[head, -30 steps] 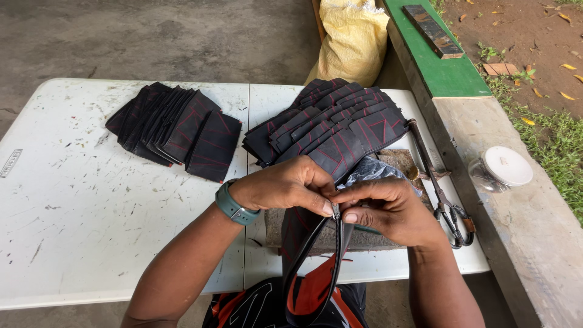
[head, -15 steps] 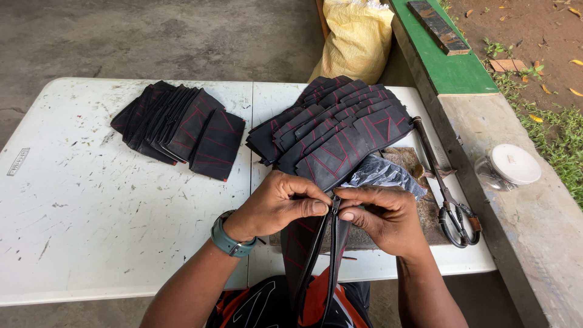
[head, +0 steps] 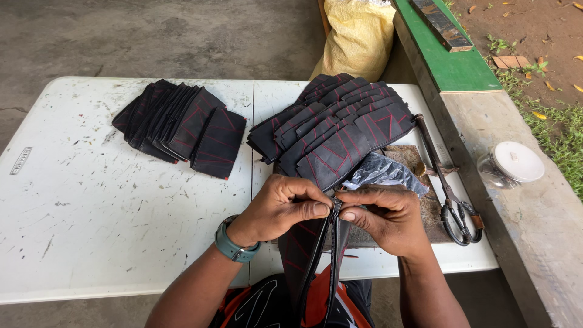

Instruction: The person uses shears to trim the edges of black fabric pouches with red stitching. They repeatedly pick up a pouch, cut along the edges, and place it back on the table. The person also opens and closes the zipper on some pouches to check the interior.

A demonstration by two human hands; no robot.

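Note:
My left hand [head: 280, 206] and my right hand [head: 382, 215] meet at the near middle of the white table [head: 91, 231]. Together they pinch the top of a black zipper [head: 325, 255], whose two tapes hang down towards my lap. Under the zipper lies a dark fabric piece with red lines [head: 299, 246], draped over the table's edge. My left wrist wears a teal watch [head: 232, 243].
Two fanned stacks of dark, red-lined pieces lie on the table, one left [head: 182, 124], one right [head: 340, 130]. A crumpled plastic bag [head: 382, 173] and large scissors [head: 452, 200] sit by my right hand. A white-lidded jar [head: 513, 164] stands on the concrete ledge. A yellow sack [head: 358, 36] leans behind.
Both hands have stayed together on the zipper top. The zipper tapes, spread in a loop a second ago, now hang closer together and straighter.

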